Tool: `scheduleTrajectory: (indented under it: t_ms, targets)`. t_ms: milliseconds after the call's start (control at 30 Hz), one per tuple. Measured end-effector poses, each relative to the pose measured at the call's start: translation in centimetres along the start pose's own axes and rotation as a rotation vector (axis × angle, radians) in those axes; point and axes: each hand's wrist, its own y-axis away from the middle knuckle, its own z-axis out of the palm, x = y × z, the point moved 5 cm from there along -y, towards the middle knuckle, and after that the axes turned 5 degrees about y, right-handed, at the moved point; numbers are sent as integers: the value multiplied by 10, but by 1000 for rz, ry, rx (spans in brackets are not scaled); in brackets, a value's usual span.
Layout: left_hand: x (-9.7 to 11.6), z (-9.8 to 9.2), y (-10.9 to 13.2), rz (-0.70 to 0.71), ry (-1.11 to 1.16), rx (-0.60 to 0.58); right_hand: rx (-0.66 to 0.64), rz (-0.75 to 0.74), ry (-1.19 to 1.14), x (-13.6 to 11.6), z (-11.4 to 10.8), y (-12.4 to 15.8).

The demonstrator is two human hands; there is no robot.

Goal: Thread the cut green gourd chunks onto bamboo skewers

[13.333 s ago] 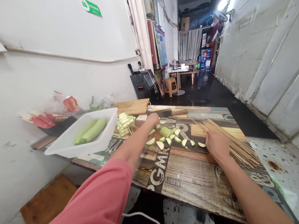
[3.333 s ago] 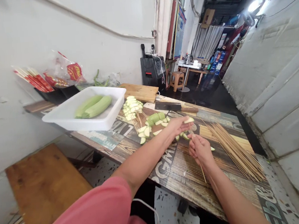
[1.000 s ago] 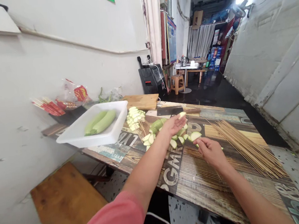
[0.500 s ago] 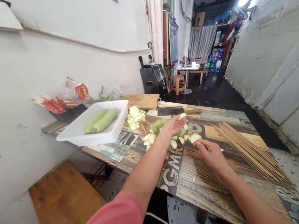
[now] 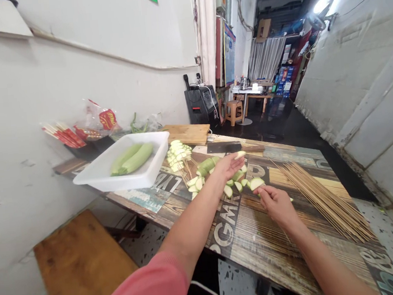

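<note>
My left hand (image 5: 231,166) reaches over the cut pieces, palm partly turned up, with a pale zucchini slice (image 5: 240,154) held at its fingertips. Lower and to the right, my right hand (image 5: 276,202) is closed in a pinch at a half-round zucchini slice (image 5: 256,183). A thin stick seems to run beneath that wrist, mostly hidden. Between and under the hands lie loose zucchini slices (image 5: 228,191) and a sliced zucchini length (image 5: 207,165), partly covered by my left hand. Left of these, skewers loaded with zucchini slices (image 5: 178,154) are piled together.
A white tub (image 5: 84,179) with two whole zucchini (image 5: 137,159) stands on the left of the table (image 5: 254,239). Behind are a cleaver (image 5: 224,146) and a wooden board (image 5: 188,133). Bare bamboo skewers (image 5: 326,200) lie at the right. A wooden stool (image 5: 86,265) is lower left.
Both hands stay almost in place, with the slices still at their fingertips. The camera view has shifted very slightly.
</note>
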Motion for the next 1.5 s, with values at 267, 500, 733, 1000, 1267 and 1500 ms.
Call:
scheduleTrajectory:
  t_ms: [267,500,733,1000,1267,1500]
  targets:
    - [0,-2,-2,6,-5,-7,-3,16,19,0,0,1]
    - [0,-2,-3,16,-3,11,8,16,12,-1,-1,1]
    - [0,-4,-6,21,11,5,-11,9,7,-2,-1,1]
    - [0,-2,-4,11,9,0,4,41,-29,-6,0,4]
    - [1,-1,-1,58,-60,-12,-3,103,-115,-12,0,7]
    - [-1,1,-1,75,-114,-33,-48,221,-230,-12,4,9]
